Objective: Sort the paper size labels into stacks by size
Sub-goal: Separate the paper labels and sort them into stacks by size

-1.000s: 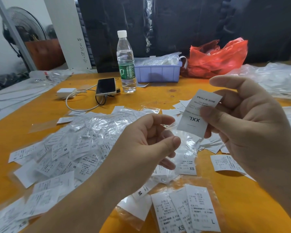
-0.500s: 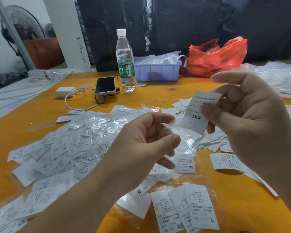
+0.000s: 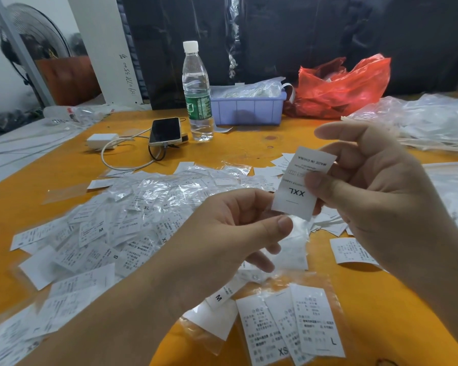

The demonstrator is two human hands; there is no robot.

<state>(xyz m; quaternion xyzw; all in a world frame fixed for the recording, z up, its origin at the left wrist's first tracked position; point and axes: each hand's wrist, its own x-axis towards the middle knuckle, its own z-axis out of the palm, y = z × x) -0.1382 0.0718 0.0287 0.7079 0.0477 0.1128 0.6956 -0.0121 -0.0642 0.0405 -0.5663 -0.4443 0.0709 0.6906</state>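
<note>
Above the orange bench (image 3: 249, 149), near its middle, the right hand (image 3: 376, 196) pinches an XXL label (image 3: 300, 188); the left hand (image 3: 233, 228), loosely curled, holds nothing visible; a slip could drop it into the unsorted pile (image 3: 122, 215).

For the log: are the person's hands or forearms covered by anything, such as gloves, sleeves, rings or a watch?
No. The left hand and right hand are bare, with short plain nails and no rings. Both forearms are uncovered as far as the picture shows; no sleeve, watch or band is visible.
</note>
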